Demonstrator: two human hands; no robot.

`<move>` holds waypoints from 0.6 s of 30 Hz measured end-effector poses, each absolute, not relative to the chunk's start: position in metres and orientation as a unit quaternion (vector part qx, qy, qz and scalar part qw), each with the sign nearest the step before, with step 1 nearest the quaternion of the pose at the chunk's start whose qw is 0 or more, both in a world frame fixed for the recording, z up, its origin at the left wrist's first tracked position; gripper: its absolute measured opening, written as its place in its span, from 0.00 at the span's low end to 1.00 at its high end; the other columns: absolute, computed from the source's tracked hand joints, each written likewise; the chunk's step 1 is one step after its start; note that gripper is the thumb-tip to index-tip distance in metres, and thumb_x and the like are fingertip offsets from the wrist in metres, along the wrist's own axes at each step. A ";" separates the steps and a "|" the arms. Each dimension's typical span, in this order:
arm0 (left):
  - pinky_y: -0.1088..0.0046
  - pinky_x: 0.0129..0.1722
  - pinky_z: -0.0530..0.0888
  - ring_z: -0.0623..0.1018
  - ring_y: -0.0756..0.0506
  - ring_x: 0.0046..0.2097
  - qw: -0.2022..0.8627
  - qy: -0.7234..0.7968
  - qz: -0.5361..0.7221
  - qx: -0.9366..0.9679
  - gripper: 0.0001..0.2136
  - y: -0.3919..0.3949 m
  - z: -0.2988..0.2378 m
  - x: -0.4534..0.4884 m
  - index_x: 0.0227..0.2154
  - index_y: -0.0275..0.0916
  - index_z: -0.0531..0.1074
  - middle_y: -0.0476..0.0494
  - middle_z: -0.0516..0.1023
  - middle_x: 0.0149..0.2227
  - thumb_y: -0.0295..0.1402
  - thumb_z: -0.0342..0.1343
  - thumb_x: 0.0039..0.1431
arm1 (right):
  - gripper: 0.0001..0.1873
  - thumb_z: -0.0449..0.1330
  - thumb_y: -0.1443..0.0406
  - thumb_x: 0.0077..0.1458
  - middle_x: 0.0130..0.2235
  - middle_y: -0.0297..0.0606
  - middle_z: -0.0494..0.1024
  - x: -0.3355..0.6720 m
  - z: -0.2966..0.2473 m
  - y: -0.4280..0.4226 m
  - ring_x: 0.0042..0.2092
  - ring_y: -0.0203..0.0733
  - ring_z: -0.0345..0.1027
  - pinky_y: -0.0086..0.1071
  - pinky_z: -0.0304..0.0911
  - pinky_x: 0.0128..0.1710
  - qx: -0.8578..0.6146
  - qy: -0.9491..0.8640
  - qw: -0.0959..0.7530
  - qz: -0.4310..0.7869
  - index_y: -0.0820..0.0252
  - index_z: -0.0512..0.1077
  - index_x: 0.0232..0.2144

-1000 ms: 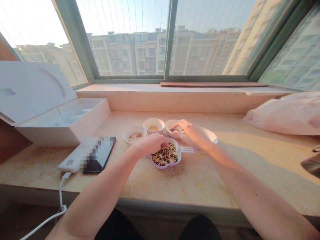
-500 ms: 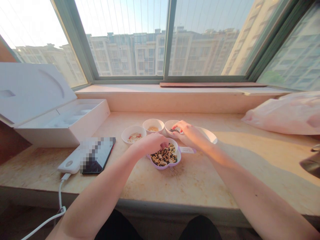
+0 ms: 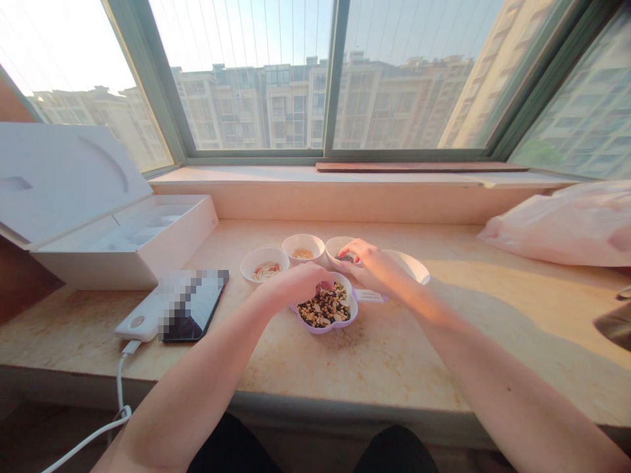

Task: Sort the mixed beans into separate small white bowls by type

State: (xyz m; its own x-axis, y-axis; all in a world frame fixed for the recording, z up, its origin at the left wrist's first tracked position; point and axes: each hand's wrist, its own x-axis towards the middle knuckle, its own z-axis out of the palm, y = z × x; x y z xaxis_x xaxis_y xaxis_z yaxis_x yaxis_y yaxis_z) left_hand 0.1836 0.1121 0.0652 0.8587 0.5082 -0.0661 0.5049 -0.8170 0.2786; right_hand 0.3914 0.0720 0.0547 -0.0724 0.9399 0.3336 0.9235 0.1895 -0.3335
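Observation:
A purple flower-shaped bowl (image 3: 340,322) of mixed beans and nuts sits on the stone sill. My left hand (image 3: 294,282) rests on its left rim, fingers curled and pinched into the mix. My right hand (image 3: 371,265) reaches over a small white bowl (image 3: 334,246) holding dark beans, fingertips pinched together just above it. Three more white bowls stand around: one with red and white pieces (image 3: 262,264), one with yellow grains (image 3: 302,246), and one (image 3: 413,265) partly hidden behind my right hand.
An open white box (image 3: 118,243) with its lid raised stands at the left. A phone (image 3: 194,305) lies on a white power bank (image 3: 140,320) with a cable. A pink plastic bag (image 3: 566,223) lies at the right. A small label (image 3: 369,295) lies beside the purple bowl.
My right hand has dipped slightly toward the dark-bean bowl. My left hand stays on the purple bowl's rim.

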 end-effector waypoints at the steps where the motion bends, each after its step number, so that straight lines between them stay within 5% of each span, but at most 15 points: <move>1: 0.72 0.38 0.70 0.78 0.44 0.41 0.141 0.265 0.006 0.954 0.21 0.113 0.065 0.183 0.45 0.45 0.81 0.44 0.82 0.44 0.20 0.48 0.57 | 0.14 0.57 0.56 0.62 0.46 0.44 0.79 0.391 0.055 0.071 0.42 0.47 0.73 0.39 0.67 0.44 -0.635 -0.732 0.245 0.018 0.56 0.76 0.41; 18: 0.71 0.47 0.70 0.77 0.44 0.47 0.110 0.243 0.107 0.958 0.19 0.124 0.062 0.181 0.42 0.39 0.77 0.42 0.79 0.45 0.16 0.47 0.56 | 0.11 0.58 0.58 0.62 0.42 0.43 0.80 0.380 0.071 0.059 0.40 0.45 0.73 0.36 0.66 0.41 -0.645 -0.724 0.242 0.033 0.56 0.76 0.39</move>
